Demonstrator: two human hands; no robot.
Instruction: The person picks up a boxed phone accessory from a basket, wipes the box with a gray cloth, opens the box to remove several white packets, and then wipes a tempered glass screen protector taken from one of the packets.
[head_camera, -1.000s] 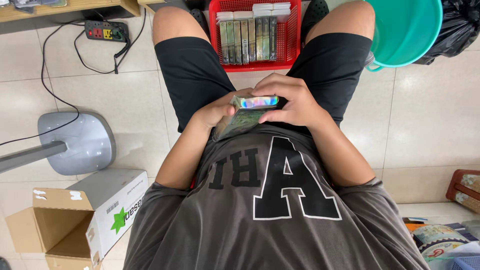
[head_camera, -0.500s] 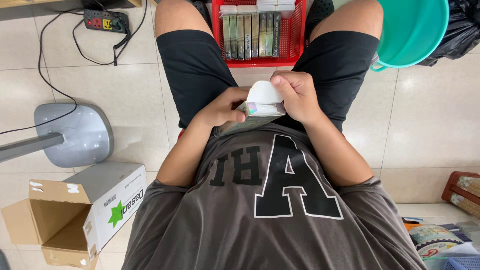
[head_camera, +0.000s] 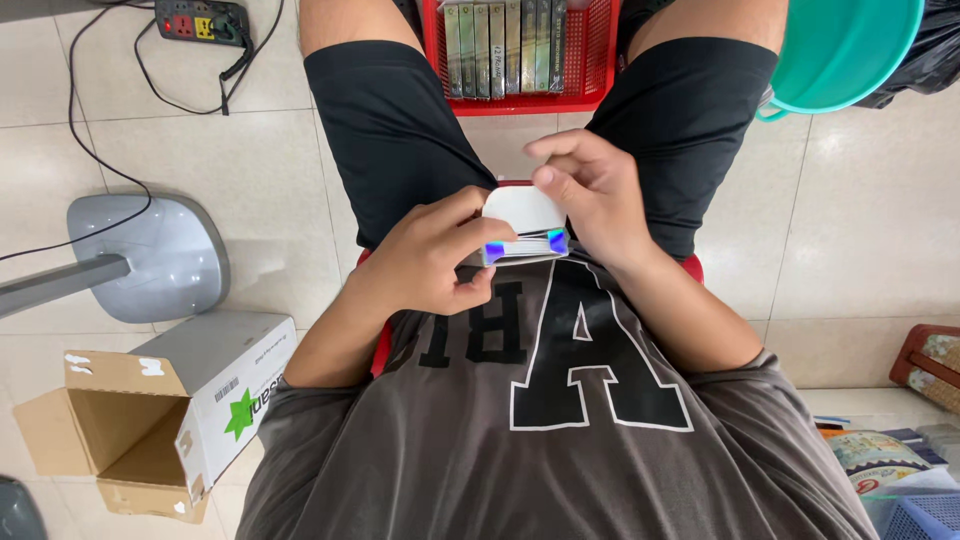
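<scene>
Pale glossy floor tiles lie under the seated person, whose lap carries a small white box with a shiny rainbow edge. It sits between both hands: the left hand has its grip closed on the box's left end, the right hand pinches its right side. Beyond the knees stands a red plastic basket of slim cartons; a teal plastic basin is at right, an open cardboard box at lower left.

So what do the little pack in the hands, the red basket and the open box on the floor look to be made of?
Pack: probably card under glossy film; its white face is smooth and one edge flashes rainbow colours.
Red basket: moulded plastic, judging by its mesh wall and even colour.
Open box: corrugated cardboard, raw brown inside, printed white outside.
</scene>
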